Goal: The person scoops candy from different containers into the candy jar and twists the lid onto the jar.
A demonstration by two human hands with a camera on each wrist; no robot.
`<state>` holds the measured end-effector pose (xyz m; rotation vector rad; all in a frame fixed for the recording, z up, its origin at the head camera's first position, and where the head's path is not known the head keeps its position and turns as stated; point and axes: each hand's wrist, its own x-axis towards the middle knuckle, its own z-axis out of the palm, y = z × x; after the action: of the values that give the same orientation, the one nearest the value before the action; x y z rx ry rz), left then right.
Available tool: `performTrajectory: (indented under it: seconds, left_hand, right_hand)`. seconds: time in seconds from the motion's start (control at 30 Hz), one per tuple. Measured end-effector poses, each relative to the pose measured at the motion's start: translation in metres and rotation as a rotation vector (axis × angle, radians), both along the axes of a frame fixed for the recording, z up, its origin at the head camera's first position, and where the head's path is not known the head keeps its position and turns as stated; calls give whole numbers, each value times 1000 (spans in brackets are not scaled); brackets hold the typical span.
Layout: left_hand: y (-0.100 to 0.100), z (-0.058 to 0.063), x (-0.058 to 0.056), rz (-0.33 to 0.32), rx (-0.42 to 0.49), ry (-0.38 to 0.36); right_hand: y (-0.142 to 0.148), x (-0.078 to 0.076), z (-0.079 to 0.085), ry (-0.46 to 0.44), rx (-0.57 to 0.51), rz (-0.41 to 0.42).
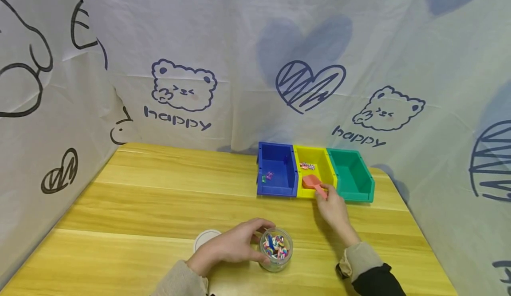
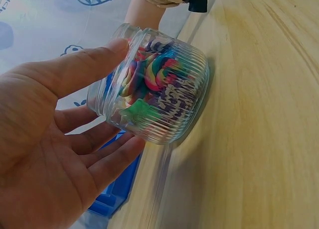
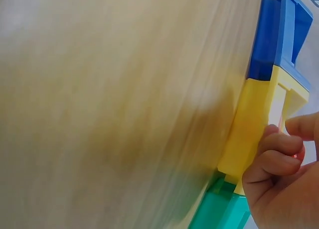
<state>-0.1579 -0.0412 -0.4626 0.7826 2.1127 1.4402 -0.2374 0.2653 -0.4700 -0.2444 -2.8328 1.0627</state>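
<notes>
My left hand (image 1: 235, 245) grips a ribbed glass jar (image 2: 194, 69) near its rim, thumb on one side and fingers on the other. Small colourful pieces (image 1: 275, 245), some like striped candies, fill the open jar, which stands upright on the table. My right hand (image 1: 335, 211) holds a coral-pink scoop (image 1: 311, 181) by its handle. The scoop's head is over the front part of the yellow bin (image 1: 319, 155). Farther back in that bin lie several small striped pieces (image 1: 307, 166). In the right wrist view the curled fingers hide most of the scoop.
A blue bin (image 1: 278, 158) with a few small pink and green pieces (image 1: 269, 175) joins the yellow bin on the left. On its right is a green bin (image 1: 351, 171). A round white lid (image 1: 203, 238) lies partly behind the left hand on the wooden table (image 1: 151, 198).
</notes>
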Motion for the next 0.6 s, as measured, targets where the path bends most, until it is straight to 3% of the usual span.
performTrajectory:
  seconds: [0.2,0.37,0.47,0.6]
  left_hand:
    - [1,0,-1,0,-4,2]
    - [1,0,-1,4,-6,6]
    - [0,0,-1,2,-5,7]
    - [-1,2,-1,-4,-4,14]
  right_hand:
    - [3,4,4,-56,-9,12]
    - [8,14,14,-74,110,14]
    - [8,21,26,4,214,-18]
    - [3,34,40,195,227,-22]
